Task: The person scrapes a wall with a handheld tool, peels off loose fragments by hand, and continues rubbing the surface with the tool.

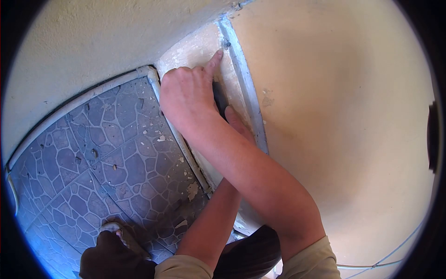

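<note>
Now | hands: right hand (188, 93) grips dark slim tool (218, 98) | left hand (238, 123) unclear

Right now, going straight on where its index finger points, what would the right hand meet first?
The right hand, shut on a dark handle, would likely meet the grey strip on the wall; fingertip looks nearly touching, depth unclear.

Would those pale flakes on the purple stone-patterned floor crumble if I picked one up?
Probably: the pale flakes look thin and ragged-edged, so likely brittle. Scattered flat on the purple stone-patterned floor, they seem very light; a push would likely slide them.
</note>
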Action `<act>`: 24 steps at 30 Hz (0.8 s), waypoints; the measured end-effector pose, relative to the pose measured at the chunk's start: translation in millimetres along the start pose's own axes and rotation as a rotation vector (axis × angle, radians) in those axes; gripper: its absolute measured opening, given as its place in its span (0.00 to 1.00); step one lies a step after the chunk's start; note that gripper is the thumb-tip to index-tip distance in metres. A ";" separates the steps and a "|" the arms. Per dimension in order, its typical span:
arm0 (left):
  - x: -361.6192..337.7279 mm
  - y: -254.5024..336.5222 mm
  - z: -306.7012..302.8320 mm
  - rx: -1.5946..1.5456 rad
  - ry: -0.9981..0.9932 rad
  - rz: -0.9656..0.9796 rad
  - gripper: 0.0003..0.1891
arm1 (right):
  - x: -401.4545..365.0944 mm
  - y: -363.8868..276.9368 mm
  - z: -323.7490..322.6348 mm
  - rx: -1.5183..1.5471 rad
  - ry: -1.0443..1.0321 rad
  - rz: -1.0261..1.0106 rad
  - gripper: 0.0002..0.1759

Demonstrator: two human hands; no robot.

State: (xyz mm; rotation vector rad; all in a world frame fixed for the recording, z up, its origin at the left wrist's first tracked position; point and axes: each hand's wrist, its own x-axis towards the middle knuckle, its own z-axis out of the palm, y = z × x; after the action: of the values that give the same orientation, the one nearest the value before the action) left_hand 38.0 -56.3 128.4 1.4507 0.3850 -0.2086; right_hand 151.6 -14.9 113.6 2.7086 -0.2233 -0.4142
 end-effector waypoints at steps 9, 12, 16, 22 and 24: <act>-6.4 -21.3 16.5 -0.042 -0.056 -0.111 0.26 | -5.8 3.1 14.9 0.113 0.318 -0.058 0.09; -8.0 -28.6 22.2 -0.046 -0.068 -0.145 0.27 | -5.0 4.5 16.0 0.133 0.389 -0.043 0.08; -8.8 -32.6 25.3 -0.044 -0.076 -0.152 0.27 | -5.0 4.7 19.0 0.093 0.434 -0.027 0.09; -5.3 -33.3 26.5 -0.054 -0.041 -0.070 0.25 | -5.6 7.1 17.6 0.160 0.494 -0.047 0.10; -3.4 -34.2 25.8 -0.067 -0.080 -0.061 0.25 | -6.1 8.9 15.1 0.188 0.541 -0.049 0.10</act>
State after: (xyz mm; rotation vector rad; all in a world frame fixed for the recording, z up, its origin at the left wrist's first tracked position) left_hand 25.6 -86.1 100.0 1.3616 0.3682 -0.2996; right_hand 140.2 -27.1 105.5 2.8898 -0.0438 0.3479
